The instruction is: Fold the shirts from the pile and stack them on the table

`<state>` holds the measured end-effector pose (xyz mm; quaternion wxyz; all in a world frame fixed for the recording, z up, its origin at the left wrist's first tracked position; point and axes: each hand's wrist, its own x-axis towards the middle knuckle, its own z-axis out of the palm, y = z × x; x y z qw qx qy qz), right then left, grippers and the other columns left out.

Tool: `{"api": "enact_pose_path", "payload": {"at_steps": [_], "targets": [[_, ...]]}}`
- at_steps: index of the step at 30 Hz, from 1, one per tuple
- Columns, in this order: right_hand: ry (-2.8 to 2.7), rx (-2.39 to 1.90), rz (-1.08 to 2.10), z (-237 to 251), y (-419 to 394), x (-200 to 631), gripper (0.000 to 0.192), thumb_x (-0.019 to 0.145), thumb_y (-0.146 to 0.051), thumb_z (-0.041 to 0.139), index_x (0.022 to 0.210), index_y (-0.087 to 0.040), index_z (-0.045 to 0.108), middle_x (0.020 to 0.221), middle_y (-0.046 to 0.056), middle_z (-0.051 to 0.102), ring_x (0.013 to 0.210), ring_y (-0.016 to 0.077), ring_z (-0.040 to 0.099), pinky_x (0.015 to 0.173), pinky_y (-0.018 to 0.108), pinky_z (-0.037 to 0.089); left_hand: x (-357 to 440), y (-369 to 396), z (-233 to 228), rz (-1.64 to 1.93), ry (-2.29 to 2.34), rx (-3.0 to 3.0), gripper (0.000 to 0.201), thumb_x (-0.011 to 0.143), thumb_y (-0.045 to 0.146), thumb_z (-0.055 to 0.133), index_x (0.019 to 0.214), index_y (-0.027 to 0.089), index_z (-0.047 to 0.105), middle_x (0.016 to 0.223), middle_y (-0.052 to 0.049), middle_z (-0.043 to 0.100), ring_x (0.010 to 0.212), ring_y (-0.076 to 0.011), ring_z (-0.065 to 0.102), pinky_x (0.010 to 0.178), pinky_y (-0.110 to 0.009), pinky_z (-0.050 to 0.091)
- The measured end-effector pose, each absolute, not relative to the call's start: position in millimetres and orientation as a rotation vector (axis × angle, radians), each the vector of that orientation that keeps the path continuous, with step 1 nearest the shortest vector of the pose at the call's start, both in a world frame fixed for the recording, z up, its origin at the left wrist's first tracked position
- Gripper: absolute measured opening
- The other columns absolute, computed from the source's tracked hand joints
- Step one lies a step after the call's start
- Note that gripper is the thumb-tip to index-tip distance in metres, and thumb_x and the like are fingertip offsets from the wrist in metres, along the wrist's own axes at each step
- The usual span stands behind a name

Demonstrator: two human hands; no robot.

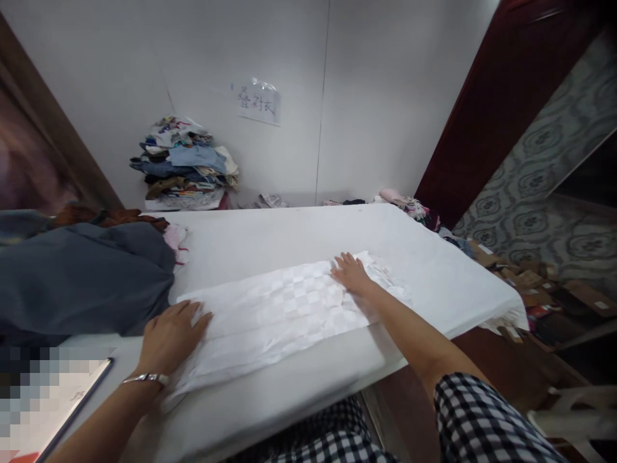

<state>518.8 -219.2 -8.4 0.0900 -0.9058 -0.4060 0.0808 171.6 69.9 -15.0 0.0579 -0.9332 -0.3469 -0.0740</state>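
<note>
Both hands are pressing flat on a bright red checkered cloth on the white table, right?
Not quite: the head view shows the checkered cloth is white, not red. The rest holds: the left hand and the right hand both lie flat on it, on the white table.

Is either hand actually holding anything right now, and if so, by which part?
Nothing is gripped. Both the left hand and right hand lie flat, palms down, on opposite ends of the white checker-woven folded cloth on the white table.
</note>
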Motion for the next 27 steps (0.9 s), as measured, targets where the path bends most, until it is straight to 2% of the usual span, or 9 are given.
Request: {"api": "enact_pose_path", "payload": {"at_steps": [5, 10, 14, 20, 23, 27], "targets": [[-1.148, -2.799, 0.268, -16.2, -234.5, 523.6, 0.055, 0.094, -0.049, 0.035, 0.142, -0.023, 0.034, 0.156, 0.010, 0.021, 0.144, 0.0263, 0.012, 0.112, 0.050, 0.014, 173.2, 68.9, -14.4, -0.199, -1.086, -2.857, 0.049, 0.089, 0.050, 0.034, 0.116, 0.018, 0.058, 0.132, -0.012, 0.056, 0.123, -0.0274, 0.049, 0.102, -0.042, 0.035], [-1.126, -2.794, 0.219, -4.8, -234.1, 513.7, 0.050, 0.095, -0.046, 0.033, 0.139, -0.024, 0.041, 0.152, 0.012, 0.029, 0.143, 0.0284, 0.018, 0.110, 0.053, 0.018, 168.2, 58.4, -3.9, -0.305, -1.152, -2.977, 0.048, 0.088, 0.049, 0.036, 0.113, 0.015, 0.060, 0.126, -0.014, 0.059, 0.116, -0.0300, 0.054, 0.094, -0.041, 0.042], [-1.280, -2.557, 0.056, 10.8, -212.8, 469.6, 0.060, 0.095, -0.053, 0.026, 0.144, -0.020, 0.034, 0.155, 0.011, 0.023, 0.145, 0.0261, 0.011, 0.114, 0.050, 0.010, 151.2, 49.8, 3.9, -0.342, -1.283, -2.959, 0.044, 0.087, 0.043, 0.040, 0.110, 0.012, 0.061, 0.114, -0.015, 0.064, 0.108, -0.0280, 0.058, 0.091, -0.037, 0.044], [-1.664, -2.311, 0.234, 13.1, -173.1, 383.8, 0.065, 0.093, -0.057, 0.027, 0.147, -0.020, 0.030, 0.157, 0.008, 0.018, 0.145, 0.0231, 0.007, 0.116, 0.047, 0.007, 130.5, 34.9, 8.7, -0.210, -1.657, -2.791, 0.050, 0.086, 0.050, 0.040, 0.107, 0.010, 0.061, 0.105, -0.020, 0.065, 0.101, -0.0314, 0.060, 0.083, -0.039, 0.045], [-1.741, -2.361, 0.314, -1.1, -160.0, 369.2, 0.064, 0.093, -0.056, 0.029, 0.148, -0.022, 0.028, 0.157, 0.008, 0.016, 0.145, 0.0252, 0.007, 0.115, 0.049, 0.007, 133.4, 26.7, 12.2, -0.116, -1.731, -2.795, 0.054, 0.086, 0.055, 0.038, 0.103, 0.010, 0.062, 0.110, -0.020, 0.062, 0.099, -0.0310, 0.062, 0.081, -0.038, 0.046], [-1.774, -2.448, 0.285, -22.9, -153.5, 367.9, 0.059, 0.094, -0.051, 0.032, 0.146, -0.023, 0.033, 0.157, 0.008, 0.017, 0.145, 0.0270, 0.009, 0.113, 0.051, 0.007, 145.0, 20.0, 15.1, -0.046, -1.760, -2.815, 0.053, 0.085, 0.054, 0.039, 0.104, 0.011, 0.063, 0.117, -0.020, 0.058, 0.098, -0.0301, 0.062, 0.080, -0.038, 0.047]]}}
